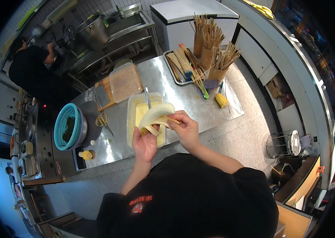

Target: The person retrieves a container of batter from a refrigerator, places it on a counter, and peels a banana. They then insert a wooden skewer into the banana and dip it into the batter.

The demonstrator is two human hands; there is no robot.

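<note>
A partly peeled banana (157, 113) is held over a clear plastic container (130, 119) of pale yellow liquid. My left hand (145, 145) grips its lower, peel-covered end. Between the thumb and fingers of my right hand (185, 128) is a strip of peel, pulled out to the side. The upper flesh is bare, with strips of peel hanging below it. A metal utensil handle (147, 97) sticks up from the container behind the banana; its lower part is hidden.
On the steel table (120, 148) stand a teal colander (57, 131) of greens, yellow-handled scissors (102, 120), a cleaver (102, 95), a plastic lid (125, 83), corn pieces (221, 100), a tray of skewers (179, 81) and skewer holders (217, 74). A person in black (30, 65) stands at the back left.
</note>
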